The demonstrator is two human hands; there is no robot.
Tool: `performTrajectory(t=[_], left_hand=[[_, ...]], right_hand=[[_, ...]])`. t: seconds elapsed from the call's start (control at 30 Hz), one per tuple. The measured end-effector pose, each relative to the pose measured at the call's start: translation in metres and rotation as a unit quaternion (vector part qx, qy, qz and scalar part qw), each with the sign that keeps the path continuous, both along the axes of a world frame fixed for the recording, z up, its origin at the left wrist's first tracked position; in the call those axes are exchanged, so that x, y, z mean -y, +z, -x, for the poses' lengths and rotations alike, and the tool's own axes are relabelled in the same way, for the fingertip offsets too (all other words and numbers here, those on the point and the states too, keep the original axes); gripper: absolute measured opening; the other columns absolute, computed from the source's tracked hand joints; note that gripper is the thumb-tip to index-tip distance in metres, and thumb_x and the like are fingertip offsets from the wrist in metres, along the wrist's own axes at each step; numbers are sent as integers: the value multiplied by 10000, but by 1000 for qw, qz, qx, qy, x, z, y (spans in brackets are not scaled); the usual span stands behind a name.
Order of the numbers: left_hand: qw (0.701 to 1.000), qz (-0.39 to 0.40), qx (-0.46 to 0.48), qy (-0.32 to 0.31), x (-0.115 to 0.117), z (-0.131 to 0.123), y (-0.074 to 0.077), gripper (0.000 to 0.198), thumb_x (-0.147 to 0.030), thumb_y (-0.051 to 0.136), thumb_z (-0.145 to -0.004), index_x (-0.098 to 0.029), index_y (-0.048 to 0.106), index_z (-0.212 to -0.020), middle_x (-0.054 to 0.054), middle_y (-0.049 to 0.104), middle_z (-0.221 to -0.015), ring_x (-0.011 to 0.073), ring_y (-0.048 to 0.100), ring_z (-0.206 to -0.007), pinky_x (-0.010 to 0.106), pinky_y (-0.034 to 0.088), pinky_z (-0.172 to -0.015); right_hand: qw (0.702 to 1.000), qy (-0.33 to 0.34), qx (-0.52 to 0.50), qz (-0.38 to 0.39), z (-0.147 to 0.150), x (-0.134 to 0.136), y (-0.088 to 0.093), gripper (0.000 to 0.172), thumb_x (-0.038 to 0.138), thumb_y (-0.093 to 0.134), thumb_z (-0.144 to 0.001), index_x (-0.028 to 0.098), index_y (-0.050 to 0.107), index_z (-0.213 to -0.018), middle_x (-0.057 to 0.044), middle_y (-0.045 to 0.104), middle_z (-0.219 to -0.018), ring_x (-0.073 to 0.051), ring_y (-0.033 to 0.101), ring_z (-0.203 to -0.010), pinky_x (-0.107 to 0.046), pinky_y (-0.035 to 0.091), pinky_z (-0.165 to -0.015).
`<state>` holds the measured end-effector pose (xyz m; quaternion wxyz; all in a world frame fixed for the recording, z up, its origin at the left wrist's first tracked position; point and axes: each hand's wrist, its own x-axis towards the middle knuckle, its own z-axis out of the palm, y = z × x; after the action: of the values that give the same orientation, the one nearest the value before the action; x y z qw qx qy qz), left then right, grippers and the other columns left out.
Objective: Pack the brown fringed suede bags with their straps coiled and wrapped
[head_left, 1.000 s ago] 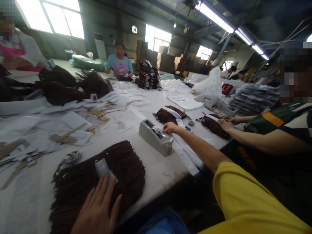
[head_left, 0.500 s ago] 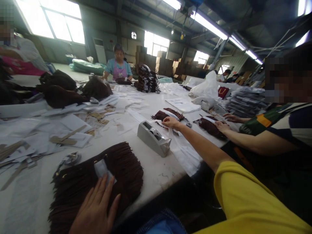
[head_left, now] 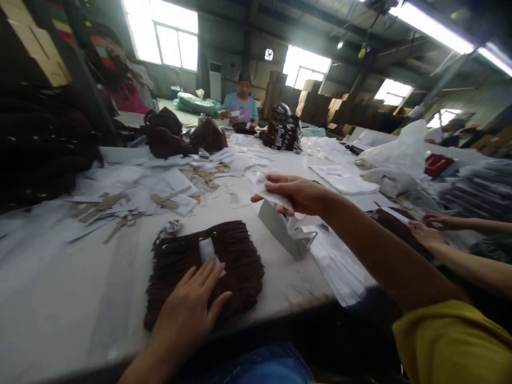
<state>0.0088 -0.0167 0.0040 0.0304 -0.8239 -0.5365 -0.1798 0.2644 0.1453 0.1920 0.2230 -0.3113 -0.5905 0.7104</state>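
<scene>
"Bag point(head_left: 236, 261) with brown fringe: where is it?"

"Below the centre of the frame, a little to the left, lying flat on the desk point(head_left: 276, 298). A chain bundle point(head_left: 172, 228) sits at its upper left corner."

"And the left hand point(head_left: 194, 298)?"

"Palm down on the bag. The fingers are slightly spread, the thumb further out, and the fingertips rest on the lower part of a white strip point(head_left: 207, 248) there. They grip nothing."

"What about the right hand point(head_left: 306, 194)?"

"It's raised in the middle of the frame, its fingers pinching a folded-looking piece of paper point(head_left: 280, 199). The hand and paper hide the top of a grey tape dispenser point(head_left: 280, 229)."

"Anything beside that?"

"Loose white strips point(head_left: 340, 272) lie right of the dispenser, reaching the desk's front edge. Paper scraps point(head_left: 132, 186) spread over the left of the frame."

"Whose hands are at the right edge?"

"A co-worker's hands point(head_left: 428, 230), both at another dark bag point(head_left: 394, 226). Another person point(head_left: 241, 109) in an apron works at the upper middle, next to a stack of dark bundles point(head_left: 282, 130)."
</scene>
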Motion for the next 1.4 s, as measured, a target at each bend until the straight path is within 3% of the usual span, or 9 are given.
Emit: performTrajectory(t=[0.1, 0.2, 0.3, 0.4, 0.5, 0.83, 1.0, 1.13, 1.4], left_hand=[[993, 96, 27, 64, -11, 5, 18, 401, -378, 331, -1019, -214, 558, -1306, 87, 731, -1139, 240, 705, -1011, 359, 546, -852], [984, 105, 64, 132, -18, 7, 17, 302, -338, 350, -1021, -213, 605, -1122, 47, 757, -904, 202, 735, -766, 256, 526, -634], [981, 32, 137, 136, -16, 6, 3, 190, -329, 451, -993, -210, 557, -1097, 43, 743, -978, 183, 735, -823, 221, 527, -633], [976, -52, 173, 125, -11, 4, -8, 286, -261, 478, -979, -196, 468, -1257, 84, 695, -1173, 188, 720, -958, 227, 562, -685], [980, -112, 119, 116, -10, 2, -12, 417, -151, 485, -952, -212, 432, -1361, 108, 622, -1308, 197, 713, -985, 214, 569, -646], [979, -116, 62, 158, -12, 0, -10, 534, -112, 526, -919, -315, 491, -1412, 112, 565, -1363, 177, 727, -841, 184, 533, -483], [967, -187, 44, 164, -10, -1, -3, 641, -102, 562, -916, -391, 394, -1464, 142, 428, -1499, 260, 652, -1110, 329, 594, -785], [960, -267, 47, 70, -7, 2, 1, 478, -103, 571, -918, -302, 565, -1353, 104, 494, -1473, 286, 534, -1282, 467, 449, -1067], [960, -250, 80, -102, -8, 5, -1, 264, -51, 487, -933, -108, 677, -1108, 109, 686, -1243, 228, 576, -1252, 435, 427, -1117]], right_hand=[[993, 72, -62, 76, 52, 37, -19, 564, 131, 555, -924, 249, 363, -1441, -127, 601, -1333, -165, 725, -842, -202, 598, -541], [989, 3, -80, 127, 91, 48, -64, 755, 42, 588, -836, 245, 274, -1492, -145, 517, -1423, -183, 717, -938, -256, 626, -674], [978, -105, -64, 166, 113, 44, -107, 908, -27, 591, -718, 237, 217, -1502, -147, 533, -1385, -194, 722, -910, -303, 628, -688], [972, -125, -48, 194, 122, 41, -127, 841, -32, 597, -643, 236, 381, -1410, -84, 633, -1214, -185, 717, -850, -272, 611, -638], [977, -91, -52, 187, 125, 44, -126, 660, -25, 607, -606, 237, 557, -1210, -23, 683, -1028, -169, 701, -826, -228, 584, -622], [975, -83, -41, 200, 140, 45, -121, 460, -10, 626, -609, 201, 617, -1018, -4, 691, -895, -126, 667, -714, -197, 526, -613], [967, -82, -63, 231, 139, 47, -129, 399, -31, 609, -650, 177, 633, -989, 1, 688, -804, -113, 655, -684, -199, 532, -654], [971, -91, -48, 218, 136, 41, -133, 252, 19, 648, -741, 141, 669, -961, -49, 717, -893, -126, 683, -785, -198, 548, -719], [986, -76, -75, 127, 148, -4, -133, 259, 197, 807, -755, 134, 684, -973, -25, 707, -805, -114, 671, -743, -244, 561, -781]])
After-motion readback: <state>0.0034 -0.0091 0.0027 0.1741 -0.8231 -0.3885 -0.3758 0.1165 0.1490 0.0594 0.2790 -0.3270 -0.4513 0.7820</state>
